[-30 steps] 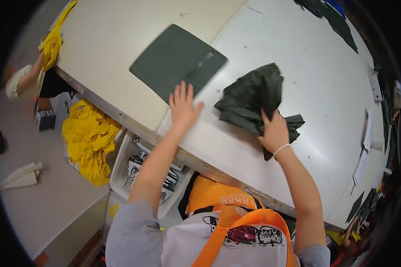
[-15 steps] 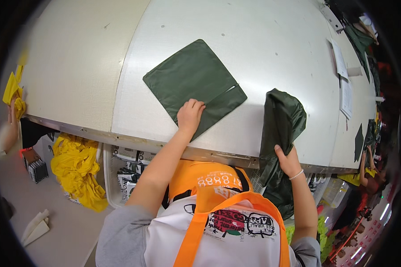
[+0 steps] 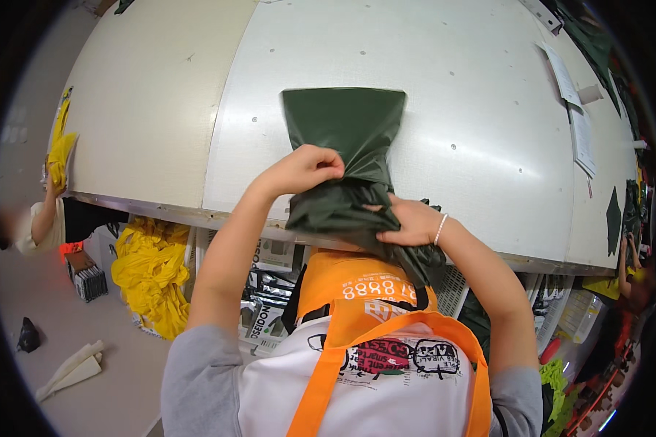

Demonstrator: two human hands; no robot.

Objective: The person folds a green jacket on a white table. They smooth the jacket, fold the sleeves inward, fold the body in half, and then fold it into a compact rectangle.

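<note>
A flat dark green fabric pouch [image 3: 342, 120] lies on the table in front of me, its far edge straight and its near part creased. My left hand [image 3: 310, 169] is closed, pinching the pouch where the creases meet. Just nearer to me, a bunched bundle of dark green, shiny thin fabric [image 3: 328, 207] overlaps the table's front edge and hangs toward my apron. My right hand [image 3: 412, 222] grips this bundle from the right, fingers partly buried in its folds. Whether any of the bundle is inside the pouch is hidden.
The pale table [image 3: 488, 95] has a metal front edge. Below it stand crates with packaged goods [image 3: 266, 313] and a heap of yellow fabric [image 3: 149, 273]. Papers [image 3: 582, 138] lie at the right. Another person's hand [image 3: 55, 182] holds yellow fabric at the far left.
The green bundle has moved left from beside the pouch to its near end, with my right hand on it. The pouch has turned, and its near part is now creased and covered.
</note>
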